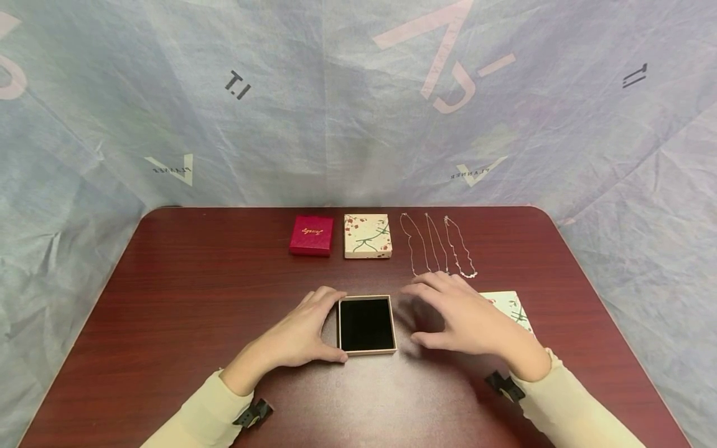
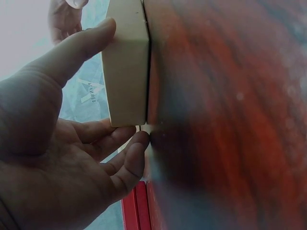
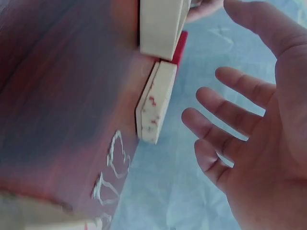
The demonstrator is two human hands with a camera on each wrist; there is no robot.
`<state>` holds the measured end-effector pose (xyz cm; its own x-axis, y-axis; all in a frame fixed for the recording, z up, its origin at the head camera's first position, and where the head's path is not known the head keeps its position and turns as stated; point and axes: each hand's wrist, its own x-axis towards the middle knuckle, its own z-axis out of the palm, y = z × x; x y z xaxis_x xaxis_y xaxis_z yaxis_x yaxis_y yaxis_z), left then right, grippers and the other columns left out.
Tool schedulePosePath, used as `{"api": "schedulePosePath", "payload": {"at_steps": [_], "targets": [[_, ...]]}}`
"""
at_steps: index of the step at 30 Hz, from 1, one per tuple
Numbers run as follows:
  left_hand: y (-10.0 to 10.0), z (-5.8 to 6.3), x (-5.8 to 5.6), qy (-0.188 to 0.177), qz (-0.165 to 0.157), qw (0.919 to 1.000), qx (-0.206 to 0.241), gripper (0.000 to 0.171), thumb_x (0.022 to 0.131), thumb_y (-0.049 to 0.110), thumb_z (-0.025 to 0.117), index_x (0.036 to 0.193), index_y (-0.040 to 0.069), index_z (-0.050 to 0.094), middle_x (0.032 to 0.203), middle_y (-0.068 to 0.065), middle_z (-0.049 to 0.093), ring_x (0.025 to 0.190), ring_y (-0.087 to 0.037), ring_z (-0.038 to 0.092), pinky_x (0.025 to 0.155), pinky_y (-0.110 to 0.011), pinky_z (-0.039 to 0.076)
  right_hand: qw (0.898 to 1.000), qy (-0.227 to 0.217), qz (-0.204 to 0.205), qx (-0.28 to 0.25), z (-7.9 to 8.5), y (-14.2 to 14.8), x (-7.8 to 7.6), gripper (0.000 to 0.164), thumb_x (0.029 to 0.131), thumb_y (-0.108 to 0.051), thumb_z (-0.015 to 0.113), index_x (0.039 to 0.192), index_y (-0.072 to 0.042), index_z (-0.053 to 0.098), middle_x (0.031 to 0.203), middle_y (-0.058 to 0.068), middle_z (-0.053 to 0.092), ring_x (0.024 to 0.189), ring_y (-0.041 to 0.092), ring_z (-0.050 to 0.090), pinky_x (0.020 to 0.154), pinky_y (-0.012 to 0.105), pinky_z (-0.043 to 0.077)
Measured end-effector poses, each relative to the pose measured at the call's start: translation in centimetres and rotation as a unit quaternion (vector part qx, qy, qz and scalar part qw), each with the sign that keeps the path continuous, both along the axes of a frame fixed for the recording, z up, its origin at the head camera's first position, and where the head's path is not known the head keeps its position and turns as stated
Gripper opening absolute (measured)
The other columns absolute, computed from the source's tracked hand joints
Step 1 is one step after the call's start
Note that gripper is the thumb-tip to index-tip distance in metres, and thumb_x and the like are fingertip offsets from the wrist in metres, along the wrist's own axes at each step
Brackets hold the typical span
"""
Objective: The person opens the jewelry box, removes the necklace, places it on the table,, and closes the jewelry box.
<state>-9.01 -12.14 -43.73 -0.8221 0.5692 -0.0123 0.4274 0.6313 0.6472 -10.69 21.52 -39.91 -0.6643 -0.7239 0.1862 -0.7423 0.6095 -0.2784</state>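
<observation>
An open jewelry box (image 1: 366, 324) with a black padded inside and a pale rim lies on the table. My left hand (image 1: 300, 328) grips its left side, thumb at the near corner and fingers at the far corner. In the left wrist view the thumb lies against the plain cream wall of the box (image 2: 127, 72). To the right of the box, a small gap away, my right hand (image 1: 462, 314) hovers with fingers spread and nothing in it. Partly hidden beneath that hand is a floral lid (image 1: 510, 306).
Beyond the hands stand a red jewelry box (image 1: 311, 236) and a closed floral box (image 1: 367, 236). Several thin silver necklaces (image 1: 460, 249) are laid out at the back right, their near ends close to the right fingers. A fabric backdrop (image 1: 325, 124) surrounds the table (image 1: 196, 267).
</observation>
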Motion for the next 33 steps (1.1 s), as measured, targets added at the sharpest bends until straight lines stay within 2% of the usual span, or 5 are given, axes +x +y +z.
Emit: {"api": "schedulePosePath", "payload": {"at_steps": [3, 7, 14, 27, 33], "targets": [[0.0, 0.0, -0.1, 0.000, 0.001, 1.0000, -0.001, 0.105, 0.069, 0.034, 0.100, 0.153, -0.002, 0.047, 0.143, -0.008, 0.052, 0.136, -0.026, 0.047, 0.115, -0.047, 0.042, 1.000, -0.008, -0.010, 0.003, 0.2, 1.1, 0.0, 0.071, 0.082, -0.045, 0.087, 0.143, -0.020, 0.061, 0.137, -0.006, 0.060, 0.126, 0.018, 0.056, 0.104, 0.052, 0.044], [0.0, 0.0, -0.1, -0.002, 0.001, 1.0000, -0.001, 0.105, 0.070, 0.034, 0.100, 0.153, -0.002, 0.047, 0.143, -0.008, 0.052, 0.136, -0.025, 0.047, 0.115, -0.046, 0.043, 0.999, -0.022, -0.023, 0.010, 0.6, 2.5, 0.1, 0.075, 0.081, -0.045, 0.088, 0.145, -0.023, 0.059, 0.139, -0.008, 0.058, 0.129, 0.016, 0.055, 0.103, 0.049, 0.043], [0.0, 0.1, -0.1, -0.002, -0.001, 1.0000, -0.001, 0.104, 0.069, 0.034, 0.100, 0.152, -0.002, 0.048, 0.143, -0.008, 0.052, 0.136, -0.025, 0.047, 0.115, -0.046, 0.043, 0.997, -0.025, -0.053, 0.039, 0.9, 5.0, 0.1, 0.079, 0.078, -0.049, 0.090, 0.146, -0.024, 0.059, 0.140, -0.010, 0.057, 0.117, 0.012, 0.054, 0.098, 0.042, 0.042], [0.0, 0.0, 0.0, -0.007, 0.002, 1.0000, 0.001, 0.104, 0.070, 0.033, 0.100, 0.152, -0.002, 0.048, 0.144, -0.008, 0.052, 0.135, -0.025, 0.047, 0.115, -0.047, 0.043, 0.993, -0.051, -0.095, 0.056, 0.9, 8.9, 0.3, 0.093, 0.071, -0.045, 0.097, 0.150, -0.022, 0.056, 0.142, -0.004, 0.058, 0.129, 0.021, 0.054, 0.097, 0.047, 0.038], [0.0, 0.0, 0.0, -0.009, 0.005, 0.9999, 0.000, 0.103, 0.070, 0.033, 0.099, 0.153, -0.001, 0.048, 0.144, -0.007, 0.052, 0.135, -0.025, 0.047, 0.114, -0.047, 0.043, 0.987, -0.081, -0.116, 0.080, 0.6, 10.3, 0.7, 0.105, 0.066, -0.053, 0.098, 0.155, -0.021, 0.052, 0.145, 0.001, 0.056, 0.133, 0.028, 0.052, 0.096, 0.053, 0.038]]}}
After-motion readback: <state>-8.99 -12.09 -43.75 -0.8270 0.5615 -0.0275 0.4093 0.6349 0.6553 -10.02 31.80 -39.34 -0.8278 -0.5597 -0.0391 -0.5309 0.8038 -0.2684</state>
